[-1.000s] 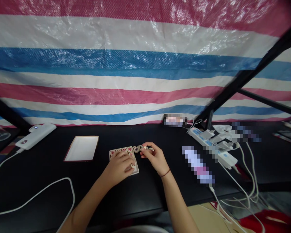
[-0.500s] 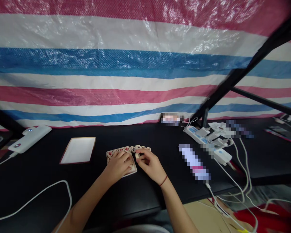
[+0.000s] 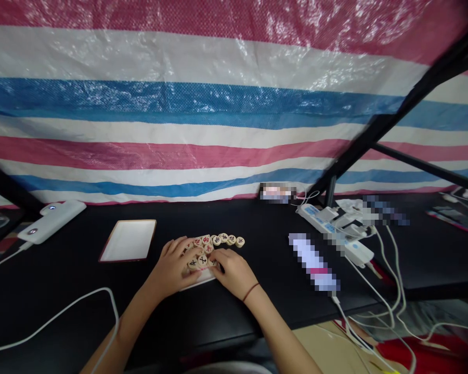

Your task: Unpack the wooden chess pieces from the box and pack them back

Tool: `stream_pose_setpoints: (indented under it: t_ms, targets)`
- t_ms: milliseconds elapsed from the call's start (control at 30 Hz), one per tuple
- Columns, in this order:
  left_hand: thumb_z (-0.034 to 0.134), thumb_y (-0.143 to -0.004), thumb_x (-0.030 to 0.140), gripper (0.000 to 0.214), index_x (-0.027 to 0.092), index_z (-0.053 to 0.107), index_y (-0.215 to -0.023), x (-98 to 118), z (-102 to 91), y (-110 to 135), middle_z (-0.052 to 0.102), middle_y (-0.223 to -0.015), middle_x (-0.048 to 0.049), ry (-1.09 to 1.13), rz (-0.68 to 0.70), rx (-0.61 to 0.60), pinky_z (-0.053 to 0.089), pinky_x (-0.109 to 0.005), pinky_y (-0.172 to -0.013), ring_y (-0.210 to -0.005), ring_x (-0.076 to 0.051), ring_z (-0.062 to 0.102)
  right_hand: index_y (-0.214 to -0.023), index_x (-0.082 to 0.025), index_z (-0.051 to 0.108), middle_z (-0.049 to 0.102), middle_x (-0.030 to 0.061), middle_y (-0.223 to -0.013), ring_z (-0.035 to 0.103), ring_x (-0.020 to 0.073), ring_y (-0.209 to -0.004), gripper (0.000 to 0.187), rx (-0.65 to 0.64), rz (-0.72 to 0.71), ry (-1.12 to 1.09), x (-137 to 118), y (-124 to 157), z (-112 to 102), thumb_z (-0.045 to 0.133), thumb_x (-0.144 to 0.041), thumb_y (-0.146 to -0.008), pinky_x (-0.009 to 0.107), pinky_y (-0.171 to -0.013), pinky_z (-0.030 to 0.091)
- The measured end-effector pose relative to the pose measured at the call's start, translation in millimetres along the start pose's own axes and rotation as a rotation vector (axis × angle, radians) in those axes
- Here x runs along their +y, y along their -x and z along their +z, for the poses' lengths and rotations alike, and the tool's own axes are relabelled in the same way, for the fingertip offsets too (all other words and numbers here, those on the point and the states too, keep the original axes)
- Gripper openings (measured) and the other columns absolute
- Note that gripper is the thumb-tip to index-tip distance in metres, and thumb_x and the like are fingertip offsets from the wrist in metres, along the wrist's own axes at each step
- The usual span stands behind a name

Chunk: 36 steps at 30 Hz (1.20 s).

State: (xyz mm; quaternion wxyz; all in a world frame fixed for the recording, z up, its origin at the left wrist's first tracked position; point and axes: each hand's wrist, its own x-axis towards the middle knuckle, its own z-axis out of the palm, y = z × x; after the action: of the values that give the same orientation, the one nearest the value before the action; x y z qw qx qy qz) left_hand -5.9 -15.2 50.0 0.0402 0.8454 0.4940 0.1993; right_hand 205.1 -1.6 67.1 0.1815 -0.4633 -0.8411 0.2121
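Note:
A small white box [image 3: 198,281] holds several round Chinese chess pieces [image 3: 202,260] with red or black characters. My left hand [image 3: 176,267] lies over the box's left side, fingers spread across the pieces and thumb along the near edge. My right hand [image 3: 234,271] is at the box's right side, thumb and fingers closed around a chess piece [image 3: 212,263] that is partly hidden. Behind the box, a short row of loose chess pieces [image 3: 231,239] with black characters sits on the black table [image 3: 171,322].
The shallow box lid [image 3: 128,240] lies at the left, white inside up. A white power bank [image 3: 52,222] with a cable is farther left. On the right are a blurred phone [image 3: 314,262] and a crowded power strip [image 3: 335,234]. A striped plastic sheet [image 3: 179,156] hangs behind.
My right hand has moved from the row of pieces down and left to the box with a chess piece. My left hand has shifted left and spread, uncovering more pieces.

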Motion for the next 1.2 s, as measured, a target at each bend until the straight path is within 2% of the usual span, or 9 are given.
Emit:
stream_pose_setpoints:
  t_ms: [100,233,467,667,800,900,967,1067,1200]
  targets:
    - [0.061,-0.078,0.038,0.051,0.027,0.054,-0.128,-4,7.8,4,0.049,-0.138,-0.0096,0.040,-0.049,-0.012,0.032,-0.054,-0.106,-0.128,-0.032,0.042,-0.092,-0.020,0.062,0.065,0.0045,-0.095,0.060,0.0177,-0.089,0.015,-0.047,-0.003,0.049,0,-3,0,0.057,-0.010,-0.081,0.027,-0.080,0.048]
    - [0.061,-0.079,0.035,0.053,0.027,0.051,-0.131,-6,13.2,4,0.043,-0.144,-0.0112,0.094,-0.077,-0.033,0.031,-0.055,-0.107,-0.132,-0.032,0.039,-0.094,-0.020,0.060,0.060,0.0052,-0.102,0.059,0.0161,-0.087,0.020,-0.038,-0.033,0.075,1,-5,2,0.055,-0.008,-0.079,0.025,-0.076,0.048]
    - [0.062,-0.079,0.026,0.058,0.026,0.046,-0.135,-9,15.1,2,0.036,-0.149,-0.0125,0.174,-0.081,-0.094,0.028,-0.059,-0.109,-0.137,-0.033,0.032,-0.098,-0.020,0.059,0.056,0.0058,-0.102,0.059,0.0160,-0.084,0.020,-0.036,0.014,0.160,3,-10,6,0.054,-0.011,-0.080,0.025,-0.071,0.048]
    - [0.060,-0.082,0.026,0.055,0.025,0.046,-0.135,-12,13.8,1,0.035,-0.149,-0.0126,0.214,-0.073,-0.102,0.027,-0.058,-0.110,-0.138,-0.032,0.029,-0.097,-0.021,0.058,0.056,0.0047,-0.101,0.059,0.0151,-0.079,0.016,-0.022,0.040,0.096,5,-9,8,0.059,-0.018,-0.081,0.025,-0.069,0.047]
    - [0.063,-0.080,0.029,0.058,0.025,0.046,-0.136,-14,8.6,4,0.029,-0.152,-0.0126,0.236,-0.078,-0.086,0.028,-0.056,-0.110,-0.141,-0.034,0.023,-0.093,-0.021,0.056,0.057,0.0021,-0.096,0.057,0.0130,-0.072,0.017,0.035,0.012,-0.062,15,-5,-1,0.065,-0.028,-0.080,0.025,-0.069,0.047]
    - [0.069,-0.076,0.035,0.066,0.027,0.044,-0.137,-16,5.6,8,0.025,-0.153,-0.0105,0.251,-0.102,-0.084,0.033,-0.054,-0.108,-0.141,-0.036,0.019,-0.098,-0.021,0.057,0.059,0.0037,-0.103,0.059,0.0129,-0.074,0.016,0.089,0.072,-0.040,24,-11,-15,0.059,-0.024,-0.082,0.025,-0.070,0.047]
    - [0.070,-0.075,0.037,0.069,0.029,0.044,-0.138,-17,5.3,10,0.025,-0.153,-0.0100,0.253,-0.109,-0.088,0.035,-0.053,-0.108,-0.140,-0.036,0.022,-0.110,-0.022,0.057,0.057,0.0062,-0.118,0.062,0.0153,-0.086,0.031,0.037,0.108,0.045,29,-21,-23,0.058,-0.018,-0.080,0.027,-0.074,0.048]
    - [0.066,-0.077,0.031,0.064,0.027,0.045,-0.137,-18,6.2,10,0.030,-0.150,-0.0108,0.230,-0.108,-0.066,0.035,-0.050,-0.109,-0.136,-0.033,0.031,-0.129,-0.023,0.049,0.050,0.0088,-0.134,0.061,0.0201,-0.102,0.053,-0.138,0.096,0.176,31,-38,-27,0.058,-0.015,-0.077,0.030,-0.082,0.048]
    - [0.062,-0.078,0.030,0.061,0.023,0.045,-0.137,-18,6.6,11,0.033,-0.148,-0.0117,0.193,-0.127,-0.072,0.034,-0.050,-0.109,-0.134,-0.032,0.033,-0.126,-0.022,0.055,0.059,0.0086,-0.126,0.064,0.0227,-0.099,0.045,-0.238,0.106,0.289,28,-54,-23,0.053,-0.014,-0.081,0.033,-0.081,0.048]
